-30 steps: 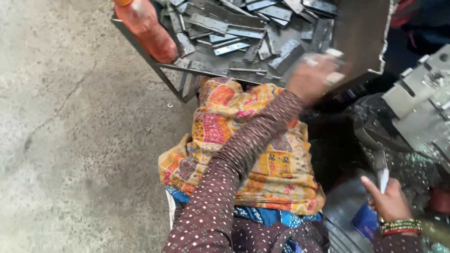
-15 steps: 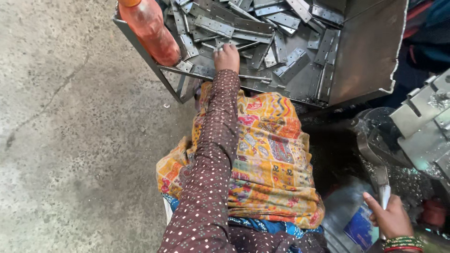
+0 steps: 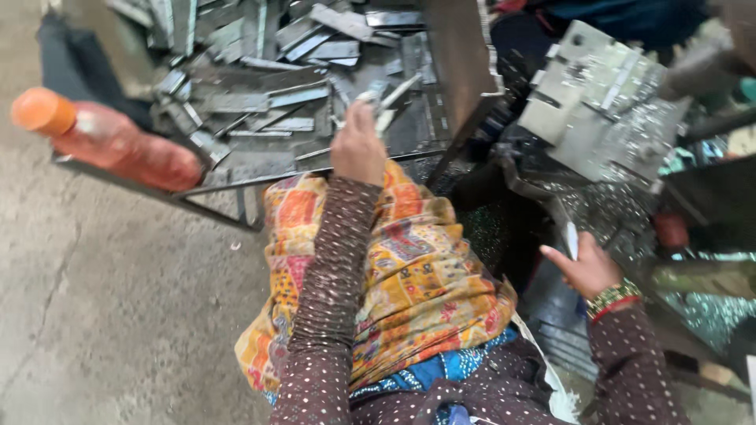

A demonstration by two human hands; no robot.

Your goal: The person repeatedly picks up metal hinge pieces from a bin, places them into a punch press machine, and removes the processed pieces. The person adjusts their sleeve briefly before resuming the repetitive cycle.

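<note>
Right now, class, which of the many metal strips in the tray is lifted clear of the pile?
The strip gripped in the left hand, at the tray's near right. It sticks up from the fingers; every other strip lies flat in the heap.

The bottle [image 3: 118,142] was reddish-orange with an orange cap. The metal strips [image 3: 268,102] were grey, lying in a dark tray [image 3: 220,189]. The sleeves [image 3: 331,299] were dark brown with small pale dots. The cloth [image 3: 409,267] on the lap was patchwork — yellow, orange, red and blue squares. The bangles [image 3: 614,299] were green, gold and red — the floor [image 3: 102,315] was mottled grey.
</note>
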